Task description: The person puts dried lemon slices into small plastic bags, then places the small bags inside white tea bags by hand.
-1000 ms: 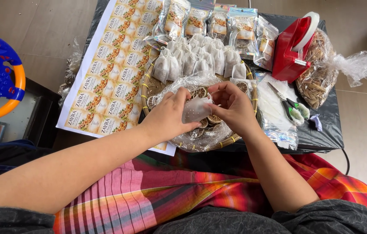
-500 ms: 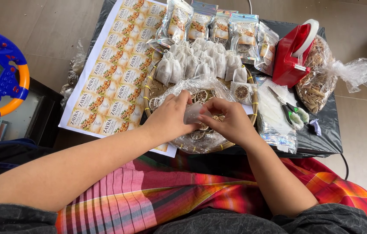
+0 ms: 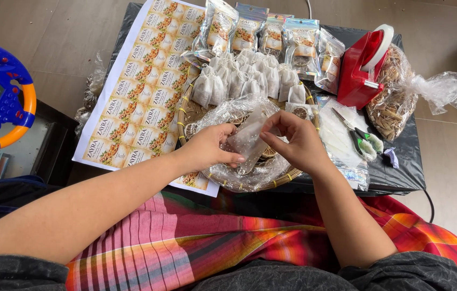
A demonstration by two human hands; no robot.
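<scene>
- Holding a small white mesh pouch [image 3: 247, 141] at mid-frame in the head view, the left hand [image 3: 210, 148] pinches its lower edge and the right hand [image 3: 296, 141] grips its upper right corner; both sets of fingers are closed on it, above the round woven tray [image 3: 185, 116].
- Filled white pouches [image 3: 244, 82] already sit in a heap at the tray's upper part, and sealed clear packets [image 3: 271, 33] stand along the top of the frame, so much appears finished; this pouch looks flat and unfilled.
- The label sheet [image 3: 142, 91] at upper left appears unused.
- What lies under the crumpled clear plastic [image 3: 228, 113] is hard to make out; the scissors [image 3: 360, 139] at right are partly hidden.
</scene>
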